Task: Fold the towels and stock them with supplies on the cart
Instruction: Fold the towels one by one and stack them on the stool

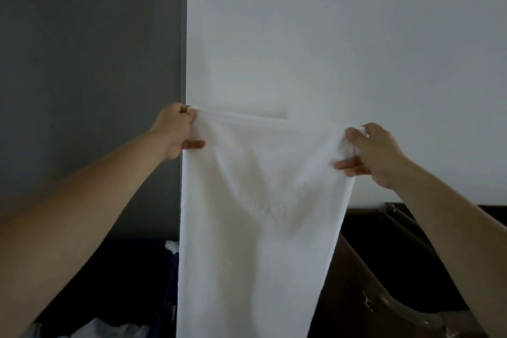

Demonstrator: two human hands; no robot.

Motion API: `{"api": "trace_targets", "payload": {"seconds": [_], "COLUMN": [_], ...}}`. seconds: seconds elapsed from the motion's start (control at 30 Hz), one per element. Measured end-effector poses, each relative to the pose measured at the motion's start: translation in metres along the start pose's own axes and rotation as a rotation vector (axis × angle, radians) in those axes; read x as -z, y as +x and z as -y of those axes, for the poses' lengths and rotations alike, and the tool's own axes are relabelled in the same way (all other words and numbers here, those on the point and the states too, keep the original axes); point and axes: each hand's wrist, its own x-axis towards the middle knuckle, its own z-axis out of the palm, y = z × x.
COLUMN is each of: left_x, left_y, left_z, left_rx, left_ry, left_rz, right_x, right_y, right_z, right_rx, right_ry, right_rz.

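Hands first: both of yours are raised in front of you and closed on the top corners of a white towel (255, 214). Your left hand (175, 132) has its fingers curled tight over the top left corner, with the thumb laid flat across the near face just below. Your right hand (370, 153) pinches the top right corner between bunched fingers and a thumb that points left across the cloth. It sits a little lower than the left, so the top edge slopes gently down to the right, pulled straight between the two grips.

From there the towel hangs as one long sheet and runs out of the bottom of the view. Its left edge drops almost plumb, lined up with the corner where the grey wall (82, 63) meets the white wall (356, 35). Its right edge draws inward as it falls.

You have open air at either side of the sheet at hand height. Low on the left, white linen (109, 329) is heaped against dark blue fabric (170, 269) beside the towel's edge. Low on the right stands a dark brown unit (356, 269) with a curved grey bar (395, 307), partly behind your right forearm. Whether the towel touches either, you cannot tell.
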Motion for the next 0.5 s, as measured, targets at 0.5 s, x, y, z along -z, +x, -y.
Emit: {"api": "trace_targets", "payload": {"seconds": [0.5], "left_x": [0.024], "left_y": [-0.003], "left_z": [0.013], "left_rx": [-0.339], "left_ry": [-0.092], "left_rz": [0.089], "right_x": [-0.016], "right_y": [-0.014], "right_z": [-0.013], "right_rx": [0.347], "right_ry": [0.165], "right_rz": [-0.283]}}
